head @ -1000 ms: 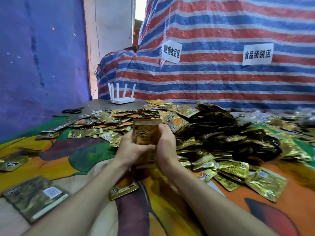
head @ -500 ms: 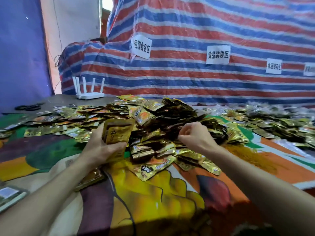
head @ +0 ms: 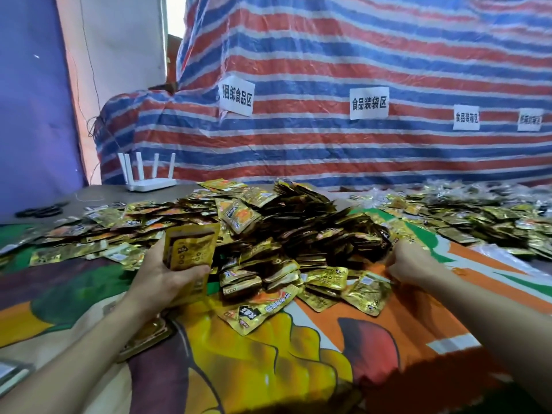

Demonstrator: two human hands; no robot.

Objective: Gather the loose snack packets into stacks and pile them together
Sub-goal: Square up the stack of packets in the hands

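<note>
- Gold foil packets (head: 367, 291) look light, thin and slick; a stack probably slides apart unless squeezed across its flat faces.
- The left hand (head: 167, 279) grips an upright stack (head: 191, 246) by its lower half, above the worktop (head: 268, 354).
- The right hand (head: 409, 261), well apart, curls at the heap's (head: 298, 231) right edge; I cannot tell whether it pinches anything.

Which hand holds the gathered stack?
The left hand; its fingers grip an upright packet stack, while the right hand only reaches the pile edge.

Router (head: 148, 180) behind packet heap (head: 298, 231), on table (head: 191, 189).
</note>
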